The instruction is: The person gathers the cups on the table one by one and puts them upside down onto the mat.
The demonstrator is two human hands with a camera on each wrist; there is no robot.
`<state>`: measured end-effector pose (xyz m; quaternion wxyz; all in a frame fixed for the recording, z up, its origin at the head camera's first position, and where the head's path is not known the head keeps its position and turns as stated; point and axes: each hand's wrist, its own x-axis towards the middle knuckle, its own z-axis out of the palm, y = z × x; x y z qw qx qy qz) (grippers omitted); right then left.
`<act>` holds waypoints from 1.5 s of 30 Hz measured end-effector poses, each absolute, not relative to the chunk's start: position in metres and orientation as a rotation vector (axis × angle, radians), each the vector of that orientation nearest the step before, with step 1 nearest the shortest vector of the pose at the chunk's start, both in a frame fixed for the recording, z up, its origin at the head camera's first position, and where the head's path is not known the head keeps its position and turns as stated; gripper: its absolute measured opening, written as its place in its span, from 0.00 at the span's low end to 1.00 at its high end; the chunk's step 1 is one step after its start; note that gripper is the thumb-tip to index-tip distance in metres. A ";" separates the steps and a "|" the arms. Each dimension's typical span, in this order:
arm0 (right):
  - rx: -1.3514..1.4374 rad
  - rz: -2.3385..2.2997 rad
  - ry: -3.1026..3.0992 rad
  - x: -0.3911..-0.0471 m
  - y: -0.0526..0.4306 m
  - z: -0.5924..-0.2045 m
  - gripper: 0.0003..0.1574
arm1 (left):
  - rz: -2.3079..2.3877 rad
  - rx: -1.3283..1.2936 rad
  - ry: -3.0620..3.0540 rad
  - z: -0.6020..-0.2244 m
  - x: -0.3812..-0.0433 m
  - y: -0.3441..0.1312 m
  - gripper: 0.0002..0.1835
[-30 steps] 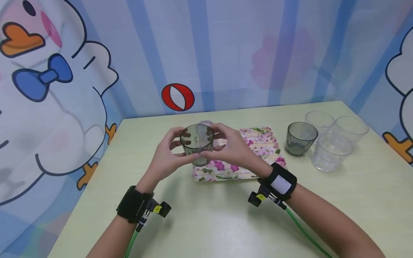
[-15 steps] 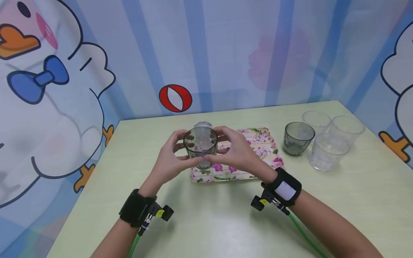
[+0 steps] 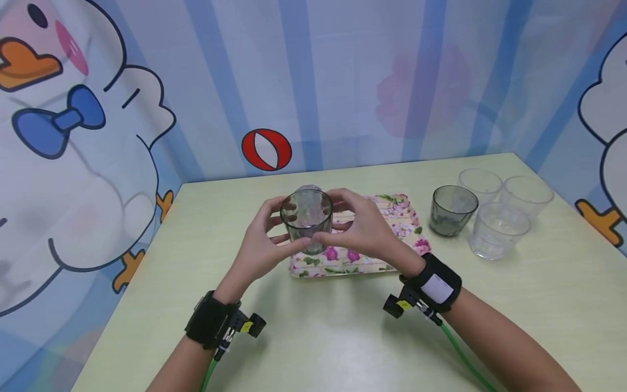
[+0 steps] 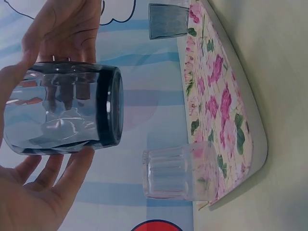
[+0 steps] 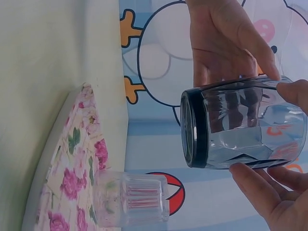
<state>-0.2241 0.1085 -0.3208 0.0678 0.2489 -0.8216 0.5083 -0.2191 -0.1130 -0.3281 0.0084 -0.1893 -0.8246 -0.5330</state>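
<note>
Both hands hold a grey tinted glass [image 3: 307, 212] upright, its thick base [image 4: 111, 106] downward, raised above the flowered tray [image 3: 392, 239]. My left hand [image 3: 259, 245] grips it from the left, and my right hand [image 3: 367, 228] from the right. Both thumbs meet at the near side; the other fingers curve round the sides, partly seen through the tinted wall. Behind the held glass, a clear glass [image 5: 132, 199] stands upside down near the tray's left end, its wider end on the tray. The head view shows only its top and a part through the tinted glass.
Right of the tray stands another grey tinted glass [image 3: 453, 212], rim up. Three clear glasses, one of them a nearer clear glass [image 3: 499, 234], crowd beside it. Each wrist wears a black strap with a small camera and green cable. A printed curtain [image 3: 343, 81] backs the table.
Both hands have carried the tinted glass slightly right, in front of the inverted clear glass, then raised it a little. The glasses on the right and the tray stay put; the head view shifted slightly.
</note>
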 end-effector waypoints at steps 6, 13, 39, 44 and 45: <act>0.756 1.543 -2.445 -0.225 0.109 -0.315 0.42 | -1.673 -0.637 -2.555 -0.338 -0.220 -0.110 0.53; 0.767 1.563 -2.416 -0.224 0.105 -0.308 0.42 | -1.756 -0.661 -2.501 -0.352 -0.224 -0.104 0.55; 0.778 1.612 -2.383 -0.218 0.104 -0.305 0.40 | -1.738 -0.626 -2.407 -0.349 -0.219 -0.103 0.49; 0.766 1.628 -2.370 -0.217 0.106 -0.306 0.38 | -1.720 -0.617 -2.394 -0.348 -0.218 -0.104 0.48; 0.764 1.633 -2.366 -0.217 0.107 -0.307 0.38 | -1.717 -0.616 -2.389 -0.348 -0.217 -0.104 0.48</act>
